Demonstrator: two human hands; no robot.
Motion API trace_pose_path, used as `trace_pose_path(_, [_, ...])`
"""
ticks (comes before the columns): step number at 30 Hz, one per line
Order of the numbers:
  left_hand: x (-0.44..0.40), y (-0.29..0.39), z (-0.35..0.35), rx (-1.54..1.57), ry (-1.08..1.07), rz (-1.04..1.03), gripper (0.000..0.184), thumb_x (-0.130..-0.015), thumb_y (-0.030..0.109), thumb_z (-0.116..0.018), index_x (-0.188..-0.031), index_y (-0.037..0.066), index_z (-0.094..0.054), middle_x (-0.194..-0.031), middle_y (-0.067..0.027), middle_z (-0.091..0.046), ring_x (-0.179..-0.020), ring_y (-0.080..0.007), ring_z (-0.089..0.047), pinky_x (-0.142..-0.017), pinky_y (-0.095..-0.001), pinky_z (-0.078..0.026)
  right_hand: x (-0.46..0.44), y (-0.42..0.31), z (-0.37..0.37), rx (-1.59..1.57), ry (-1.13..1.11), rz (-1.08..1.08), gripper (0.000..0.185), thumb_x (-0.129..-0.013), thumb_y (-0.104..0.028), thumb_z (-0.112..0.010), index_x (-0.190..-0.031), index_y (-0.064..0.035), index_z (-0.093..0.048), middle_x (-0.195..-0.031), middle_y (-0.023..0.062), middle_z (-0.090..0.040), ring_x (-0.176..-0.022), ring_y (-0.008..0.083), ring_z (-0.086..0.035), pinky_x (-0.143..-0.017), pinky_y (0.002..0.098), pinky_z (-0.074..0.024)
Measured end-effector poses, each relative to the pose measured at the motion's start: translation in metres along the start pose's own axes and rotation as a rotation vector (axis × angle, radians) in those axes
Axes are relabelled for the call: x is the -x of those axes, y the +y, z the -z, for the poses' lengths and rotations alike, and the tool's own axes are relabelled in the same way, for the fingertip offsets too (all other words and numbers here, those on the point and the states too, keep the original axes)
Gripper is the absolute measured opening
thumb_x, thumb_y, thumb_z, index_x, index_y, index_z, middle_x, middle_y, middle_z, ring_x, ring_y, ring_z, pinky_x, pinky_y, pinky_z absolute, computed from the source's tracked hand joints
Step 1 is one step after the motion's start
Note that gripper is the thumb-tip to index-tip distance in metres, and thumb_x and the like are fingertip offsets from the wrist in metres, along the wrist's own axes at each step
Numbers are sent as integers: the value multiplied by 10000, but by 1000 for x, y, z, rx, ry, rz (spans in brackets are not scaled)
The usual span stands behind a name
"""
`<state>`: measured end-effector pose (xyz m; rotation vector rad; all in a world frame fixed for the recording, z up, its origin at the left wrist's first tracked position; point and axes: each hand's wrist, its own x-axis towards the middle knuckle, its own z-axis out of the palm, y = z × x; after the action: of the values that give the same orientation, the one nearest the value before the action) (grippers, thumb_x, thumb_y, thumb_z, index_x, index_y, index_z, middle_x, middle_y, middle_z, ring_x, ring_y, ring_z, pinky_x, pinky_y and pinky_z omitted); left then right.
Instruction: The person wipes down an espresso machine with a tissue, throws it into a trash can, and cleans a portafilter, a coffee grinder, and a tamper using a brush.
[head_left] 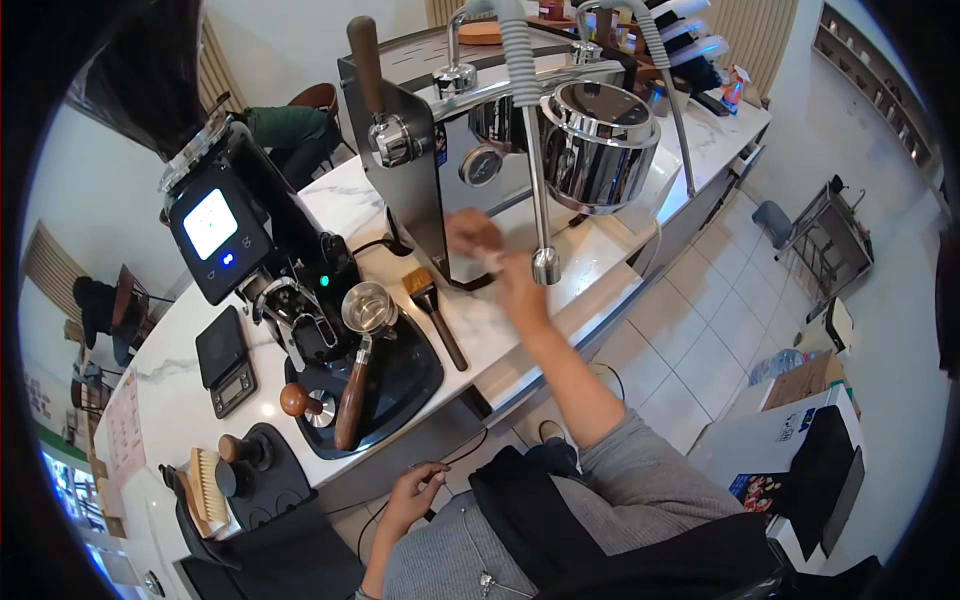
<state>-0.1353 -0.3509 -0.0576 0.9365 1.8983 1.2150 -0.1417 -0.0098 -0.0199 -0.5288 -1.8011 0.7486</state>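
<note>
My right hand (518, 285) reaches to the espresso machine's shiny panel (487, 215), where its reflection shows. Motion blurs its fingers, so any object in them cannot be made out. Just beside it hangs a steam wand (540, 200) with a steel tip. My left hand (412, 492) hangs low by my waist, fingers loosely curled and nothing visible in it; a black cord passes close by. On the counter between machine and grinder (245, 225) lie a brush (437, 315) and a portafilter (355, 385), its metal basket facing up.
A wooden-handled tamper (305, 402) rests on the black tray (415, 375). Farther left are a black scale (228, 362) and a tamping stand (265, 475). Another portafilter (385, 120) is fixed on the machine's side. A seated person (285, 130) is behind the counter.
</note>
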Motion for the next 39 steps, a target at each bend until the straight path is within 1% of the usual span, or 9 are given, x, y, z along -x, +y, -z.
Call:
trace_pose_path(2, [2, -1, -2, 3, 34, 15, 158, -842, 107, -557, -948, 3, -611, -811, -99, -624, -731, -161, -577, -671, -269, -450, -41, 22, 32, 148, 114, -82, 75, -733, -8, -591, -808, -16, -585, -676, 87, -580, -627, 175, -560, -594, 318, -449])
trace_pose_path(9, [-3, 1, -27, 51, 67, 121, 156, -847, 99, -548, -954, 3, -610, -814, -77, -620, -716, -144, -567, -658, -264, -441, -94, 98, 60, 274, 451, -315, 85, -683, -34, -664, -716, 22, -608, -638, 121, -591, -586, 202, -565, -576, 291, -447])
trace_pose_path(15, [-31, 22, -56, 47, 108, 83, 152, -853, 99, -543, -960, 12, -606, -805, -69, -615, -718, -128, -567, -650, -255, -437, -105, 106, 67, -112, 548, -559, 111, -699, -79, -688, -740, 10, -636, -662, 65, -617, -591, 136, -558, -586, 260, -452])
trace_pose_path(21, [-56, 30, -87, 53, 88, 119, 150, -848, 101, -550, -955, 11, -605, -790, -71, -616, -728, -115, -575, -647, -242, -436, -129, 96, 90, -171, 421, -394, 109, -702, 47, -567, -778, 8, -634, -690, 55, -621, -597, 123, -552, -583, 246, -445])
trace_pose_path(24, [-65, 33, -92, 127, 89, 167, 147, -851, 111, -547, -947, 15, -605, -785, -64, -617, -722, -113, -573, -639, -236, -434, -126, 102, 91, 56, 341, -32, 101, -737, 52, -555, -805, 22, -623, -683, 83, -579, -595, 135, -545, -564, 238, -436])
trace_pose_path(29, [-66, 43, -96, 45, -35, 201, 165, -860, 131, -538, -962, 14, -593, -819, -61, -618, -742, -112, -571, -643, -235, -435, -113, 109, 98, -76, 196, -193, 75, -721, 43, -569, -783, 22, -605, -684, 97, -565, -611, 173, -559, -573, 275, -444])
trace_pose_path(32, [-67, 45, -99, 8, -234, 274, 197, -867, 156, -529, -1005, 23, -573, -844, -61, -613, -761, -118, -563, -658, -242, -435, -102, 116, 101, 123, -86, -30, 51, -730, 47, -564, -769, 21, -583, -737, 109, -565, -622, 187, -573, -562, 260, -455])
trace_pose_path(37, [-67, 40, -109, -3, -391, 222, 245, -875, 210, -523, -1052, 43, -547, -863, -62, -601, -774, -133, -541, -685, -262, -432, -127, 62, 123, -152, 44, -144, 145, -674, 105, -538, -784, 20, -577, -774, 126, -559, -700, 231, -583, -600, 287, -447])
trace_pose_path(39, [-68, 39, -114, -103, -374, 385, 264, -877, 244, -523, -1052, 47, -546, -874, -65, -599, -786, -148, -542, -706, -278, -434, -146, 61, 121, -13, 159, 189, 179, -653, 119, -515, -781, 11, -580, -777, 111, -561, -732, 247, -578, -602, 293, -448])
